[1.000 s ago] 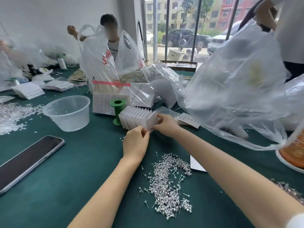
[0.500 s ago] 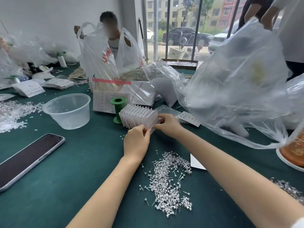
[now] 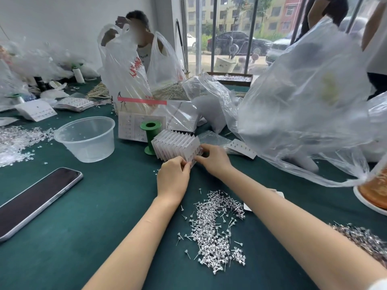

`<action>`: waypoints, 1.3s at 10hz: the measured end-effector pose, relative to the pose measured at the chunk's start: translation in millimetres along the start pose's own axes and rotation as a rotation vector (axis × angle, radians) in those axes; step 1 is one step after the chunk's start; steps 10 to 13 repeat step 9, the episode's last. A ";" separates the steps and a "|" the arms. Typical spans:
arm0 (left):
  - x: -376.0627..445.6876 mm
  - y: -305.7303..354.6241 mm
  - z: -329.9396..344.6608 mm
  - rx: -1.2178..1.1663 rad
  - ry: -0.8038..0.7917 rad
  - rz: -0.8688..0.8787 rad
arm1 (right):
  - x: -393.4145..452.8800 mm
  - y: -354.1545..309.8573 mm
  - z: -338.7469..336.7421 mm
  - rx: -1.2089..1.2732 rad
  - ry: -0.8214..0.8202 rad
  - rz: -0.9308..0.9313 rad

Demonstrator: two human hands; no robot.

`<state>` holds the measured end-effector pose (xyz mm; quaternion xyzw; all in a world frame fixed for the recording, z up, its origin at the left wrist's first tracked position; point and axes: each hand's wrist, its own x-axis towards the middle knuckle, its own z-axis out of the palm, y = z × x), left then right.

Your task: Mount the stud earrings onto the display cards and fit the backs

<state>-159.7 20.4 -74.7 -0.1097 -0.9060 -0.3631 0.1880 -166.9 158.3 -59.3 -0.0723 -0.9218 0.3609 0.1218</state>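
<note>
A fanned stack of white display cards (image 3: 173, 146) stands on edge on the green table (image 3: 100, 206), leaning against a green spool (image 3: 150, 132). My left hand (image 3: 172, 178) pinches the near lower edge of the front card. My right hand (image 3: 213, 159) grips the same card's right side, its fingers curled around the edge. A loose pile of silver stud earrings (image 3: 215, 229) lies between my forearms. A heap of clear earring backs (image 3: 16, 141) is spread at the far left.
A clear plastic bowl (image 3: 87, 138) and a dark phone (image 3: 35, 199) lie to the left. Large plastic bags (image 3: 303, 114) crowd the right and back. More filled cards (image 3: 240, 147) lie behind my right hand. A person (image 3: 138, 40) handles a bag across the table.
Both hands stayed on the front card of the stack with only small finger shifts. The person opposite raised both hands onto the bag's handles.
</note>
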 end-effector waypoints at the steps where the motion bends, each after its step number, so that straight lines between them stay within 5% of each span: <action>1: 0.5 0.5 0.4 -0.008 0.001 0.008 | -1.4 0.1 -2.5 0.017 -0.018 -0.011; 6: -2.8 1.8 -6.8 -0.047 -0.015 -0.043 | -75.0 3.6 -77.2 0.164 0.132 -0.138; 9: -7.9 1.1 -11.2 -0.102 0.001 -0.019 | -149.8 37.8 -140.3 0.153 0.110 -0.008; 13: -7.9 1.1 -11.2 -0.102 0.001 -0.019 | -149.8 37.8 -140.3 0.153 0.110 -0.008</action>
